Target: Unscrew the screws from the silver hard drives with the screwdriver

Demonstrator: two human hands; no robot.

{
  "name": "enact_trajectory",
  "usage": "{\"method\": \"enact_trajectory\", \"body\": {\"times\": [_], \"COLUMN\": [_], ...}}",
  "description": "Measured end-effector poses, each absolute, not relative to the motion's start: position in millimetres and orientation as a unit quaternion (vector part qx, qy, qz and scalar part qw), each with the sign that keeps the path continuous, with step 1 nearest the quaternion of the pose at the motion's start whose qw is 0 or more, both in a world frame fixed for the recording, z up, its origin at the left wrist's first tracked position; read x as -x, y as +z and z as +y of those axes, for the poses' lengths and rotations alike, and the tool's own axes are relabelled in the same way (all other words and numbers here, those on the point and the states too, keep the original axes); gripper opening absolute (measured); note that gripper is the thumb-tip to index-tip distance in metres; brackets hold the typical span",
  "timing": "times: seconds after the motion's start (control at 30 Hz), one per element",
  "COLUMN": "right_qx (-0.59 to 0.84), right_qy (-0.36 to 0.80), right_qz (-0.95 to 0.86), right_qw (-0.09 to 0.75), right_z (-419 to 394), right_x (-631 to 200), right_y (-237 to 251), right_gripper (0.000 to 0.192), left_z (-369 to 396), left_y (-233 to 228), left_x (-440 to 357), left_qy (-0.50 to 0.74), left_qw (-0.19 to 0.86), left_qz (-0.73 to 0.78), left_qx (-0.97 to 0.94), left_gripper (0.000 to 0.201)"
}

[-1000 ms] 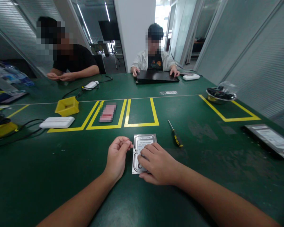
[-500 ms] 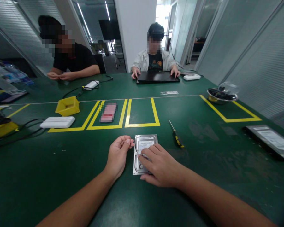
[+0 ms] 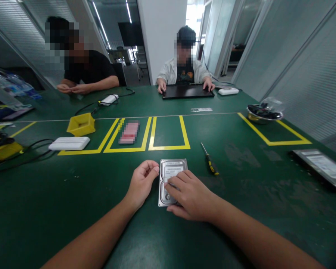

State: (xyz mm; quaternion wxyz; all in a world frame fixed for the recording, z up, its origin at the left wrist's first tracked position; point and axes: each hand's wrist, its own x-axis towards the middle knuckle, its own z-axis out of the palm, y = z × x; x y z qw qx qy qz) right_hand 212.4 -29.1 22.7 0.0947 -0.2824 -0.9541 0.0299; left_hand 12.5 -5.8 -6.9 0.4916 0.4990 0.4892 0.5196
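Observation:
A silver hard drive [image 3: 170, 172] lies flat on the green table in front of me. My right hand [image 3: 190, 196] rests on top of it, fingers spread over its label and lower half. My left hand [image 3: 141, 182] sits just left of the drive with fingertips pinched together near the drive's upper left corner; whether something small is between them I cannot tell. A screwdriver [image 3: 210, 160] with a yellow and black handle lies on the table to the right of the drive.
Yellow tape boxes [image 3: 168, 146] mark the table beyond the drive. A yellow bin [image 3: 81, 124] and a white flat device [image 3: 70, 143] lie left, a metal bowl [image 3: 264, 114] and a second drive [image 3: 322, 167] right. Two people sit across the table, one at a laptop [image 3: 187, 92].
My hands have hardly moved; the left hand's pinched fingertips have drifted slightly closer to the drive's corner. The view has shifted a little.

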Motion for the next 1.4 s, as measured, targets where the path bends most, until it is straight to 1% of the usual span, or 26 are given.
{"method": "enact_trajectory", "body": {"times": [0.5, 0.83, 1.17, 1.4], "right_qx": [0.276, 0.275, 0.271, 0.270], "right_qy": [0.018, 0.019, 0.010, 0.012], "right_qz": [-0.957, -0.957, -0.957, -0.957], "right_qw": [0.090, 0.095, 0.102, 0.108], "right_z": [-28, -28, -27, -26], "right_x": [-214, -213, -214, -214], "right_y": [22, 21, 19, 19], "right_gripper": [0.050, 0.049, 0.051, 0.051], "left_z": [0, 5, 3, 3], "left_y": [-10, -10, -7, -3], "left_x": [-5, 4, 5, 5], "left_qy": [0.475, 0.410, 0.372, 0.347], "left_qw": [0.491, 0.453, 0.479, 0.425], "left_qz": [0.490, 0.489, 0.468, 0.465], "left_qx": [-0.541, -0.623, -0.643, -0.695], "left_gripper": [0.015, 0.016, 0.015, 0.014]}}
